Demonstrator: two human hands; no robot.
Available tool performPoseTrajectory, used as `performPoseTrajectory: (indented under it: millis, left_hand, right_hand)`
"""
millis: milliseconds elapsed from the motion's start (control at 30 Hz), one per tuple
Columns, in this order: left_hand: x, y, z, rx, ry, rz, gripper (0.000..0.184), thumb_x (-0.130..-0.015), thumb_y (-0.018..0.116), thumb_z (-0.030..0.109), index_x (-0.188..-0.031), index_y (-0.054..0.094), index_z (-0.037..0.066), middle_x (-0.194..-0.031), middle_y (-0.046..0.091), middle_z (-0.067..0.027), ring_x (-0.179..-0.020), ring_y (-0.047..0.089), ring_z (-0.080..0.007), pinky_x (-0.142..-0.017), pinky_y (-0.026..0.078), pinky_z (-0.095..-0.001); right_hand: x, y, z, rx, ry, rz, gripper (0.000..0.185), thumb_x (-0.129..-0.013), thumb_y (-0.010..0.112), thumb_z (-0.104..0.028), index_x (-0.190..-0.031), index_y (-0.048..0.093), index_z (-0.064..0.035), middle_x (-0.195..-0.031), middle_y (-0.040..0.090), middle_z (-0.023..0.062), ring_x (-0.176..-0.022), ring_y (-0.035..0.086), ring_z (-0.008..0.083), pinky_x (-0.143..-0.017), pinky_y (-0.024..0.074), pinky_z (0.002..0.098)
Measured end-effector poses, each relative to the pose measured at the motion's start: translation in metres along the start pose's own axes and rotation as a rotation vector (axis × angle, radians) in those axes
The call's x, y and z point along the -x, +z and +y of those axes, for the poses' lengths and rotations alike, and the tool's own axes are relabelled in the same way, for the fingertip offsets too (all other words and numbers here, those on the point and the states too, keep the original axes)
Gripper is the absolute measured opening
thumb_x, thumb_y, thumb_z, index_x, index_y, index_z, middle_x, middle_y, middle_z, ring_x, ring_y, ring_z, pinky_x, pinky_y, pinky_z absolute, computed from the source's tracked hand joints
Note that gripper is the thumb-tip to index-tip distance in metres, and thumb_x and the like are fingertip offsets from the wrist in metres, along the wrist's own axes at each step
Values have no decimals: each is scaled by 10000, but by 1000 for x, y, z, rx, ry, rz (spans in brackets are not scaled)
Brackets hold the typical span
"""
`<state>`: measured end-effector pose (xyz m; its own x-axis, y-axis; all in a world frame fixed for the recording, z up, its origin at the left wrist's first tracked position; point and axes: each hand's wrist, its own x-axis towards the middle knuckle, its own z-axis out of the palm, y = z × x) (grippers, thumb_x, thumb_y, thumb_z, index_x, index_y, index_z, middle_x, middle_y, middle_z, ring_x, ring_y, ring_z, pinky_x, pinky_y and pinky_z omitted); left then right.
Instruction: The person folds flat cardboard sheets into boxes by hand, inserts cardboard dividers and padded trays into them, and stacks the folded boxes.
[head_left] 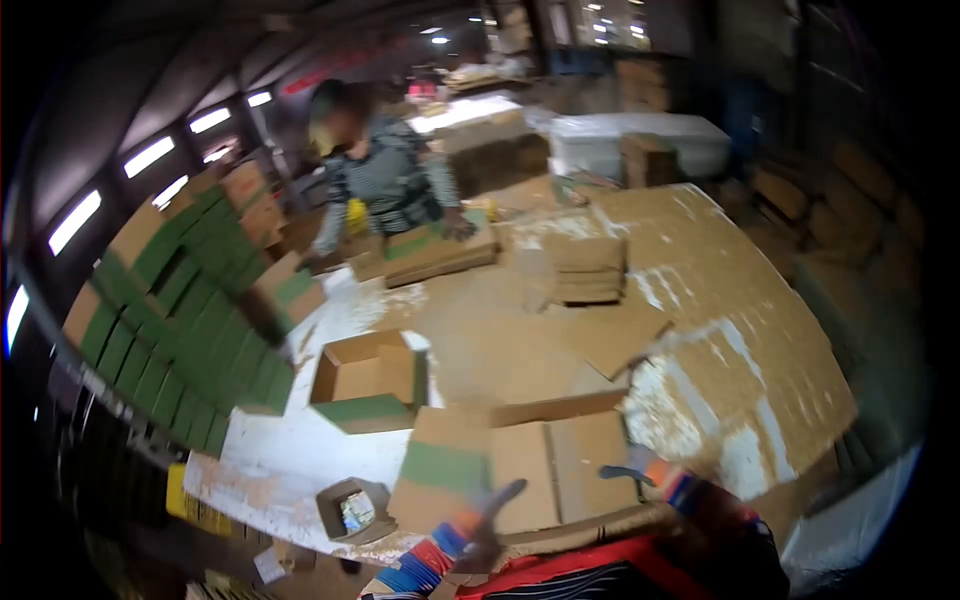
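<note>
A cardboard carton lies in front of me, its brown top panels meeting along a seam. A green-banded panel extends from its left side. My left hand, in a dark glove, is at the carton's near left edge with a finger stretched out over the cardboard. At the right edge is my gloved right hand, fingers extended leftward across the top. Neither hand shows anything in its grasp, though motion blurs them a little. An open-topped carton with green sides stands just beyond, to the left.
Across the table, a co-worker handles a flat green-marked carton. Stacked cardboard pieces lie mid-table. Green cartons are piled high at left. A small box holding packets sits at the near left edge.
</note>
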<state>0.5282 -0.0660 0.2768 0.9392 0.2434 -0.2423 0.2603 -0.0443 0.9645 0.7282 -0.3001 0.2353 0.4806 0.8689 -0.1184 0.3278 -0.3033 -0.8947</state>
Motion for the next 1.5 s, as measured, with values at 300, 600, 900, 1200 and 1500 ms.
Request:
performPoseTrajectory:
  millis: [300, 600, 900, 1200, 1500]
  left_hand:
    - [-45, -85, 5, 545, 366, 227, 527, -921, 354, 375, -1319, 310, 33, -1269, 415, -89, -1129, 425, -180, -945, 345, -326]
    - [-26, -343, -35, 811, 505, 1183, 549, -896, 351, 410, -1267, 366, 5, -1112, 510, -145, -997, 509, -249, -859, 419, -347]
    - [-64, -381, -139, 646, 238, 686, 634, -875, 349, 508, -1251, 416, 1, -1243, 469, -83, -1110, 447, -207, -956, 348, -316]
    - [-34, -376, -136, 342, 91, 861, 527, -861, 413, 292, -1283, 342, -17, -1294, 391, -148, -1183, 367, -245, -999, 288, -342]
    - [34, -192, -36, -652, 564, 587, 561, -767, 545, 230, -1231, 378, -38, -1203, 441, -172, -1158, 389, -282, -985, 306, -413]
  right_hand:
    - [-88, -4, -13, -1513, -37, -188, 399, -933, 357, -264, -1266, 376, -44, -1221, 462, 99, -1110, 438, 198, -915, 375, 299]
    - [-295, 78, -131, -1378, -463, -407, 382, -930, 361, -273, -1234, 398, -46, -1175, 486, 99, -1071, 459, 208, -898, 384, 304]
    - [-414, 192, -64, -821, -165, -78, 462, -856, 524, -177, -1265, 351, -50, -1241, 399, 144, -1050, 457, 267, -900, 408, 355]
    - [-441, 208, -102, 176, 216, 59, 613, -854, 463, -448, -1284, 348, -27, -1153, 489, 193, -1023, 478, 333, -835, 412, 388]
    - [-111, 144, -111, 778, -221, 205, 663, -738, 559, -445, -1245, 407, -45, -1187, 450, 209, -1120, 395, 372, -959, 287, 462]
